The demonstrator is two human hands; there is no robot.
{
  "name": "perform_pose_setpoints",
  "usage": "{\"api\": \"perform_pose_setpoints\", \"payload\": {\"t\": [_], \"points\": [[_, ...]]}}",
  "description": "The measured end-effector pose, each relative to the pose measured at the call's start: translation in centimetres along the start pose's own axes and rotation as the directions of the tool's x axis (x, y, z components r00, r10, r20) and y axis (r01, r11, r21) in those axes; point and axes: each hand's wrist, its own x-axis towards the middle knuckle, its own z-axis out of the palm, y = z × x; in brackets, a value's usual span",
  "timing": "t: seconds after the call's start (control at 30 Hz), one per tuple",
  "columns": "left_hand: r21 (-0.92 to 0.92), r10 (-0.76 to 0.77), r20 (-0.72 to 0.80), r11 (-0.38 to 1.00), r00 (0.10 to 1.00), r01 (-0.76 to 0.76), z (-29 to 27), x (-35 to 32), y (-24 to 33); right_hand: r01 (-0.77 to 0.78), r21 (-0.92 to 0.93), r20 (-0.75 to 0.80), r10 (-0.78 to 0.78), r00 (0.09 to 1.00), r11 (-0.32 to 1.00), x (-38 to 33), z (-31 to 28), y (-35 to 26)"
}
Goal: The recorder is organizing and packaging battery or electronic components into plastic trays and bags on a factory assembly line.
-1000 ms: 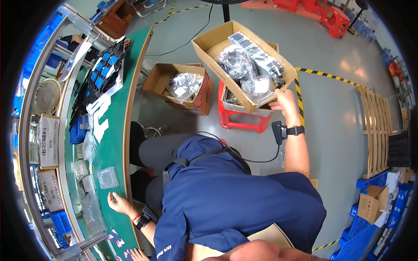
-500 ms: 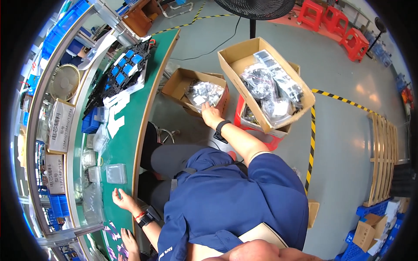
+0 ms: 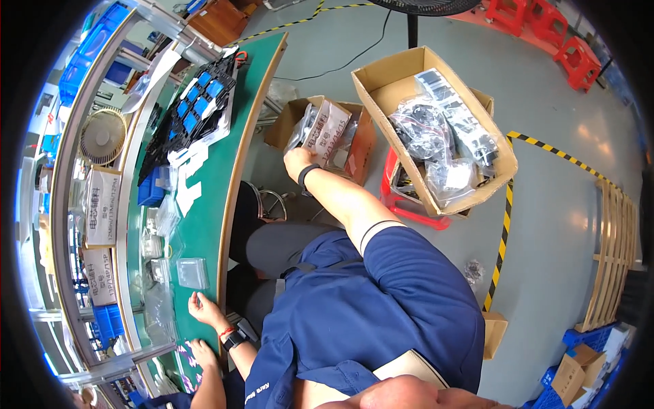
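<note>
My right hand (image 3: pixel 298 163) is closed on the near side of a small cardboard box (image 3: pixel 328 129) with a printed label. That box sits tilted inside a larger brown carton (image 3: pixel 357 160) on the far side of my legs. Clear bags of small parts (image 3: pixel 305 127) show beside the label; my fingertips are partly hidden. My left hand (image 3: pixel 206 311), with a red bracelet and a dark watch, hovers by the bench edge, its fingers loosely bent and apart, nothing visible in them. Nearest to it lies a clear plastic case (image 3: pixel 193 273) on the green bench (image 3: pixel 228 146).
Another person's hand (image 3: pixel 202 354) rests on the bench below my left hand. A big open carton (image 3: pixel 436 198) of bagged cables stands on a red stool (image 3: pixel 402 204). Black trays with blue pieces (image 3: pixel 197 102) lie on the far bench. A fan (image 3: pixel 415 7) stands beyond.
My right hand has moved left along the carton and gripped the small labelled box, now tilted with its label showing. My left hand stays near the bench edge. The view has shifted slightly.
</note>
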Motion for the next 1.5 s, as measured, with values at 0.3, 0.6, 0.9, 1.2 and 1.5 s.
{"api": "perform_pose_setpoints", "payload": {"t": [0.3,0.6,0.9,1.2,1.5], "points": [[-0.026,-0.008,-0.009,1.000,1.000,0.007,-1.2,-0.4,0.4,-0.008,0.004,-0.007,0.008,1.000,1.000,-1.3,-1.2,0.1],[-0.066,0.060,-0.225,0.995,0.972,-0.077,-0.7,-3.2,5.4,0.034,0.330,-0.345,0.087,0.935,0.943,-5.9,1.3,3.8],[-0.500,0.228,0.777,0.790,0.586,0.355,5.4,-6.5,19.6,0.233,0.329,-0.478,-0.051,0.877,0.915,-22.6,-7.7,4.2],[0.201,0.225,0.926,0.387,-0.304,0.900,15.1,-9.5,22.9,0.303,0.171,-0.339,-0.233,0.911,0.937,-32.4,-17.1,2.7],[0.249,0.144,0.945,0.267,-0.294,0.931,11.9,-9.2,24.8,0.474,0.171,-0.287,-0.417,0.862,0.864,-35.1,-22.5,1.6]]}}
